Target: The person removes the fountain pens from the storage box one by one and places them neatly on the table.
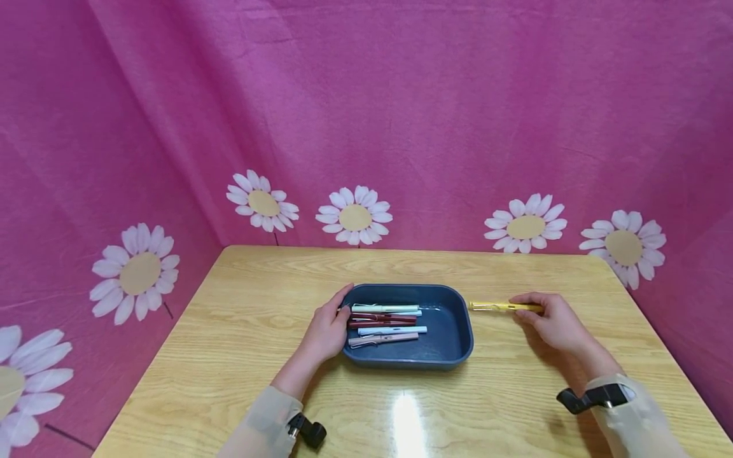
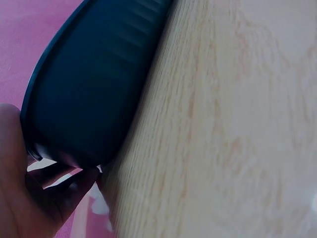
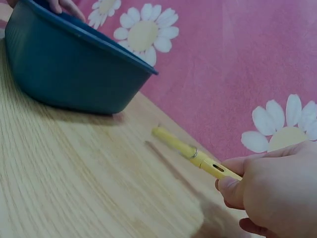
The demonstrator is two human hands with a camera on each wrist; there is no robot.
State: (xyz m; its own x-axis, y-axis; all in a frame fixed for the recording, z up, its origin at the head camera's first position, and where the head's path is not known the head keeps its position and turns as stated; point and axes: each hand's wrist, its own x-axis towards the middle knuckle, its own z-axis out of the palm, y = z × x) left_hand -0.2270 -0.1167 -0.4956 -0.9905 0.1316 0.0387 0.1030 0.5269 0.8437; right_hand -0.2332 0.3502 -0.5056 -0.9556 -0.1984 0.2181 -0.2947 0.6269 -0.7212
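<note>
Nearest: my pale sleeves [image 1: 266, 420], a black device [image 1: 595, 399] strapped at each wrist, and a bright glare patch [image 1: 408, 420] on the desk [image 1: 469, 413]. My left hand [image 1: 326, 329] grips the left end of a dark blue tray [image 1: 443, 331], thumb over the rim, other fingers against the outer wall. My right hand [image 1: 552, 321] pinches a yellow pen [image 1: 495, 306] by one end, right of the tray; pen lifted off the desk, its shadow underneath, free tip pointing at the tray's right rim, near it but not touching. Tray sits flat on the desk. Pens inside lie roughly side by side, toward the left half, right half bare. Near to far: a greyish-pink pen [image 1: 386, 340], a pale blue pen [image 1: 395, 330], two dark red pens [image 1: 395, 323] close together, then a pale mint pen [image 1: 389, 308] with another light one partly hidden beside it. Behind the desk's far edge: a magenta cloth [image 1: 401, 114] printed with white daisies [image 1: 355, 217], also down both sides.
</note>
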